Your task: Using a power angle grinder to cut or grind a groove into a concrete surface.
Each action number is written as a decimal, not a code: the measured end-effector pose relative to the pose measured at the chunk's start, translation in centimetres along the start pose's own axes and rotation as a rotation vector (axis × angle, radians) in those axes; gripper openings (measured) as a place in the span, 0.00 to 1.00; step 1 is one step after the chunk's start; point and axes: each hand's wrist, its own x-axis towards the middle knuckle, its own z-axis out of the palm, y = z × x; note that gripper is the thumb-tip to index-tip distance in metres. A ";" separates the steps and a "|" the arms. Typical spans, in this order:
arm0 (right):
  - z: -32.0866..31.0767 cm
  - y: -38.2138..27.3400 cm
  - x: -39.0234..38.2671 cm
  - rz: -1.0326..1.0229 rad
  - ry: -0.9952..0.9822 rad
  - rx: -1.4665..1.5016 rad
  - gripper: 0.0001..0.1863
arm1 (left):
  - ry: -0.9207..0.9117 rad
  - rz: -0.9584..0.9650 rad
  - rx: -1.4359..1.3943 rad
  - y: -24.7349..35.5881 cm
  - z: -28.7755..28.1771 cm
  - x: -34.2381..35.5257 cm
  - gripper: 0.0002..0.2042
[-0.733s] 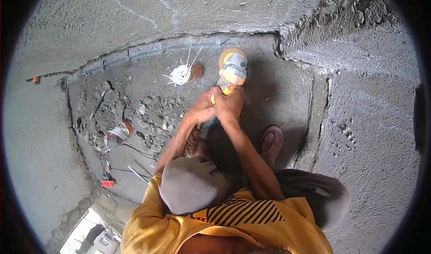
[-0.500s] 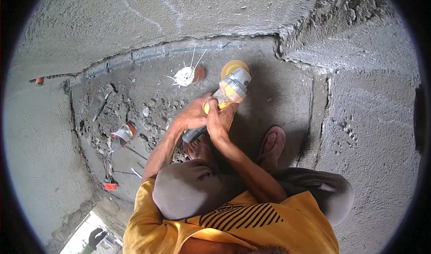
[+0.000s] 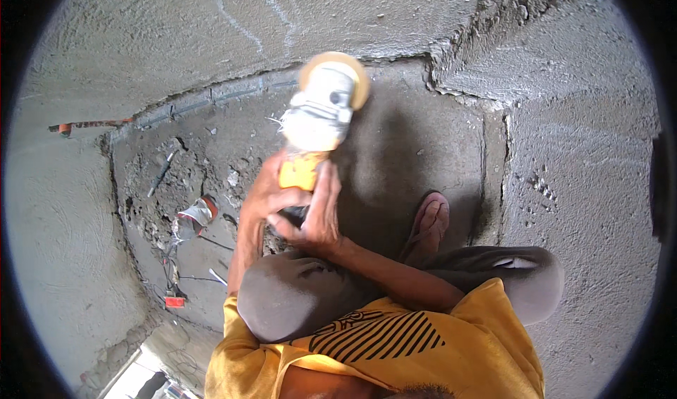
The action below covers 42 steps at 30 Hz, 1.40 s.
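Observation:
An angle grinder (image 3: 300, 172), yellow and grey, is held up in front of me, its round tan disc (image 3: 361, 85) pointing away toward the far wall. My left hand (image 3: 262, 189) wraps the left side of its body. Around the dark rear end, my right hand (image 3: 321, 214) has its fingers curled, just above my left knee. Motion smears the grinder's head. Behind it, the bundle of white strands is mostly hidden; only a few tips show at its left.
Loose rubble (image 3: 159, 205) covers the floor on the left, with a thin rod (image 3: 163, 172) on it. Nearby lie an orange-and-white cylinder (image 3: 196, 214), wires and a red block (image 3: 174, 301). My sandalled right foot (image 3: 430, 219) is on the floor. Rough plaster walls (image 3: 176, 46) enclose the corner.
The grinder has risen and shifted left, covering the white bundle. My right hand has moved back toward the grinder's rear end. My left hand has moved slightly left with the tool.

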 end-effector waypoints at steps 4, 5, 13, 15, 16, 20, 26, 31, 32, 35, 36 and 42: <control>-0.2 -1.4 -0.3 -0.147 -0.269 0.200 0.44 | 0.281 0.014 -0.094 1.0 -1.9 -4.4 0.28; 0.1 -1.5 -0.6 -0.205 -0.310 0.227 0.43 | 0.353 0.086 -0.118 1.8 -1.7 -5.2 0.26; 2.9 -1.7 -1.1 -0.468 -0.654 0.431 0.29 | 0.778 0.295 -0.258 0.0 -5.1 -8.6 0.19; 3.8 -1.3 -1.2 -0.507 -0.664 0.418 0.29 | 0.788 0.253 -0.307 -2.0 -6.4 -9.7 0.23; 4.2 -1.1 -1.3 -0.541 -0.661 0.399 0.29 | 0.801 0.253 -0.315 -3.0 -6.9 -10.1 0.23; 5.1 -1.2 -2.2 -0.475 -0.815 0.393 0.30 | 0.818 0.119 -0.393 -6.5 -8.4 -11.2 0.20; 7.0 -1.2 -3.1 -0.449 -0.868 0.415 0.25 | 0.874 0.055 -0.494 -8.3 -9.0 -11.7 0.20; 9.1 -1.2 -3.7 -0.496 -0.804 0.436 0.25 | 0.853 0.050 -0.443 -8.3 -10.2 -11.8 0.19; 9.5 -1.3 -3.7 -0.487 -0.782 0.436 0.25 | 0.857 0.047 -0.444 -8.5 -10.5 -11.9 0.19; 10.3 -1.9 -3.7 -0.411 -0.810 0.450 0.25 | 0.897 0.026 -0.272 -8.7 -11.4 -11.9 0.18; 10.4 -2.0 -3.6 -0.356 -0.839 0.461 0.27 | 0.898 0.026 -0.273 -8.6 -11.5 -11.8 0.18; 11.1 -3.2 -3.7 0.408 -0.870 0.538 0.53 | 0.982 0.004 -0.206 -8.5 -11.5 -11.1 0.20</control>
